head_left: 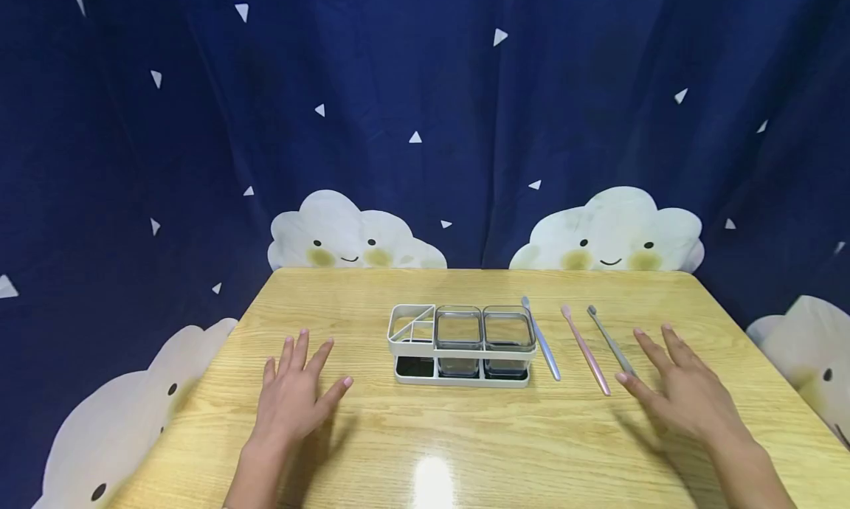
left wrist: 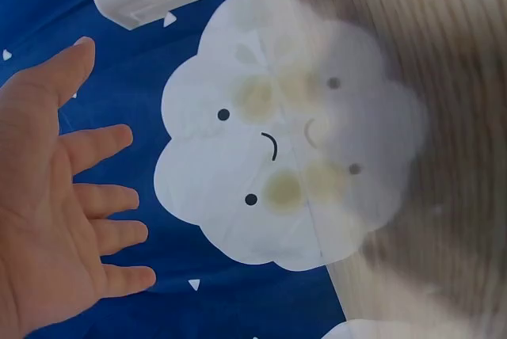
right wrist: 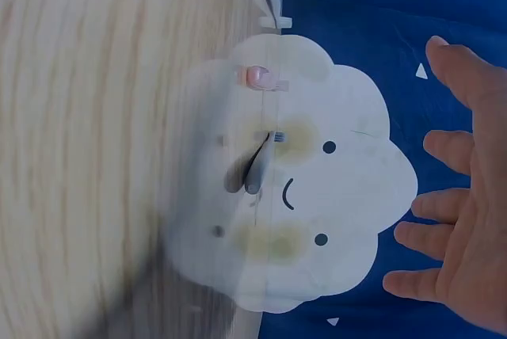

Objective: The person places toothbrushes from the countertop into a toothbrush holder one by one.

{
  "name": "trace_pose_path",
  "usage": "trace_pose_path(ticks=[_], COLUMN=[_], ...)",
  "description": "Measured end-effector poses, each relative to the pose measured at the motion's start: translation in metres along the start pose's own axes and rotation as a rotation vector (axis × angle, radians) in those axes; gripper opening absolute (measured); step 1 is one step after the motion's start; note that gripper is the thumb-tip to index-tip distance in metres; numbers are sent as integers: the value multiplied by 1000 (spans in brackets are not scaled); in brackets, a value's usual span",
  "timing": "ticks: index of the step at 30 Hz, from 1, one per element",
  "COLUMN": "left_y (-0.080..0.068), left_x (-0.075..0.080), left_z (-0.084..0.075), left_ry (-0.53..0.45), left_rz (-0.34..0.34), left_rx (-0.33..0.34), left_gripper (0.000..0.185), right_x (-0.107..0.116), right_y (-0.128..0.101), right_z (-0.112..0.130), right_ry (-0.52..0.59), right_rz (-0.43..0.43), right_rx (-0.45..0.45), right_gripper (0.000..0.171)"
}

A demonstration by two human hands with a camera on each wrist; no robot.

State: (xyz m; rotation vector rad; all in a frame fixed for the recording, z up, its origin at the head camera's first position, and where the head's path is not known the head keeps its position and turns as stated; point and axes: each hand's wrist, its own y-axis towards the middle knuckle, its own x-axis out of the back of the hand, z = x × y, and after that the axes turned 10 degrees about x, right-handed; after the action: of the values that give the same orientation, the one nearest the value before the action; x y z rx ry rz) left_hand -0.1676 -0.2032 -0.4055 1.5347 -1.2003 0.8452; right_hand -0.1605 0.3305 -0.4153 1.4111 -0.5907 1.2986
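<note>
Worktop (head_left: 372, 450), wood grain, backed by a blue cloud curtain (head_left: 425, 125)
- Holder (head_left: 461, 344): white rack, centre, two clear cups seated in it so they stay upright
- Toothbrushes: blue (head_left: 541, 338) just beside the holder, pink (head_left: 585, 350), grey (head_left: 611, 341); flat, parallel
- Left hand (head_left: 295, 391): fingers spread, released, holding nothing
- Right hand (head_left: 677, 387): fingers splayed, empty, thumb near the grey brush

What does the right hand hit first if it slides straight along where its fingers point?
Probably the grey toothbrush: the right hand lies flat, fingers aimed up-left, thumb tip already beside its handle. The pink toothbrush comes next. Whether the hand is touching the table is unclear.
</note>
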Motion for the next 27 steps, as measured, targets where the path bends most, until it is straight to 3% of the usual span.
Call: trace_pose_path(ticks=[7,11,27], left_y=[1,1,6], left_x=[-3,-7,-17], left_z=[0,-1,0], left_ry=[-45,-133,-437], left_rz=[-98,-134,-52], left_rx=[-62,-82,-49], left_gripper=[61,57,59], right_x=[0,-1,-15], right_y=[1,3,18], right_z=[1,2,9], right_ry=[50,115,342], right_rz=[-26,-44,-108], right_rx=[3,14,57], right_gripper=[76,71,61])
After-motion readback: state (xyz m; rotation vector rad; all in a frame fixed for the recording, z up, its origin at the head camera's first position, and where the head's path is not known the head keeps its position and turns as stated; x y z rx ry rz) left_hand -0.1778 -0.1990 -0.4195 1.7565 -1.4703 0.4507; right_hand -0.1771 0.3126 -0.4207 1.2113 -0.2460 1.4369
